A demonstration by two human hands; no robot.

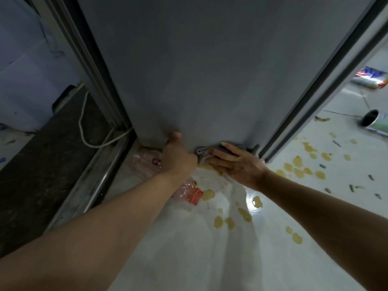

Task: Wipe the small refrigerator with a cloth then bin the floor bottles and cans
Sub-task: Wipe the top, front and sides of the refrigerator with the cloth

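The left hand's (178, 155) fingers are hidden behind its own back — spread or curled, I cannot tell — where it meets the fridge's (201, 70) bottom edge. The right hand (236, 162) presses flat, straight fingers on the grey cloth (204, 151) there. A crushed bottle (189, 191) lies half-hidden under the left arm; two cans (370, 77) — one cut off — lie on the floor (189, 248) right.

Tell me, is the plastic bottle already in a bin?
No, the plastic bottle lies on the floor beneath the left hand, by the refrigerator.
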